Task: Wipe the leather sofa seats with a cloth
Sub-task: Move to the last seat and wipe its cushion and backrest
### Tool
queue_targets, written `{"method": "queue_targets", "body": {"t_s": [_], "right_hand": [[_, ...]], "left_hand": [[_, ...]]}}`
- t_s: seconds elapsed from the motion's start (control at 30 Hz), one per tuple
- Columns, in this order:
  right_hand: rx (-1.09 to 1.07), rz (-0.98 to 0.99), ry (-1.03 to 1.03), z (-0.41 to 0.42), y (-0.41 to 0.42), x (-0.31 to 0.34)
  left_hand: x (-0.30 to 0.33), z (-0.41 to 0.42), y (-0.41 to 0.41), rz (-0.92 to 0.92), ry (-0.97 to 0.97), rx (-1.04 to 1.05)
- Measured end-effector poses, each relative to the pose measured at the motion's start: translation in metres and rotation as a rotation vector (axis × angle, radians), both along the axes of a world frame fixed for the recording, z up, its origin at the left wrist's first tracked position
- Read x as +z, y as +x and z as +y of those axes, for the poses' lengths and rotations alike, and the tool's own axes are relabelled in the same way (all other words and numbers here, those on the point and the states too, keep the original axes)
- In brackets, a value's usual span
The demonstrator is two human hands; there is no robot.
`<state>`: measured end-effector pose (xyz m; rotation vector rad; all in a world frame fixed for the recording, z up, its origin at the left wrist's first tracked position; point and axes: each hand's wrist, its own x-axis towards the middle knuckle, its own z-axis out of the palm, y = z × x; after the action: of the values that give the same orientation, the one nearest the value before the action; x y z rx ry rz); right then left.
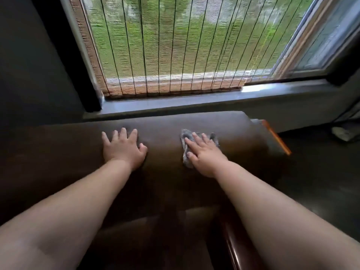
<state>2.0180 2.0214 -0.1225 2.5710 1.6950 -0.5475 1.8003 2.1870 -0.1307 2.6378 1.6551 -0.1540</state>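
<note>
I am pressing my right hand [204, 155] flat, fingers straight, on the grey cloth [186, 148], which is lying crumpled on the rounded top of the brown leather sofa backrest [233, 137]. The cloth is showing past my fingertips on the far side and along the left edge of the hand. I am resting my left hand [124, 148] open, fingers spread, directly on the leather, well apart to the left of the cloth and holding nothing.

The backrest's long axis is running left to right across the view, so I judge the coming stroke should be following that axis. The right hand is the one on the cloth; the left is serving as a brace.

To the right, the backrest is ending near the cloth, with an orange-edged object [276, 137] just past that end. To the left, open leather is continuing beyond the left hand. On the far side, the window sill [175, 103] is sitting just beside the backrest. The seat cushions [148, 240] are lying on the near side, below my forearms, and I judge them not yet wiped.
</note>
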Motion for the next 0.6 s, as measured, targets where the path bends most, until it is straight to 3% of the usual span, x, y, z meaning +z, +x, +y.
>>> {"method": "queue_targets", "body": {"t_s": [0.1, 0.17, 0.23, 0.33, 0.43, 0.5, 0.6], "right_hand": [[-0.163, -0.017, -0.005, -0.024, 0.073, 0.006], [-0.316, -0.065, 0.010, -0.042, 0.121, 0.002], [-0.335, -0.094, 0.015, -0.048, 0.132, -0.006], [-0.208, -0.103, 0.102, -0.033, 0.101, -0.018], [0.104, -0.092, 0.138, -0.027, 0.062, -0.021], [0.224, -0.077, 0.161, -0.031, 0.080, -0.017], [0.109, -0.050, 0.167, -0.034, 0.162, -0.010]], "left_hand": [[0.027, -0.012, 0.050, -0.060, -0.079, -0.030], [0.021, -0.031, 0.104, -0.139, -0.129, -0.173], [0.001, -0.053, 0.141, -0.163, -0.112, -0.217], [-0.034, -0.058, 0.158, -0.178, 0.086, -0.160], [-0.043, -0.054, 0.155, -0.179, 0.128, -0.150], [-0.045, -0.055, 0.156, -0.188, 0.162, -0.144], [-0.044, -0.055, 0.156, -0.196, 0.169, -0.145]]}}
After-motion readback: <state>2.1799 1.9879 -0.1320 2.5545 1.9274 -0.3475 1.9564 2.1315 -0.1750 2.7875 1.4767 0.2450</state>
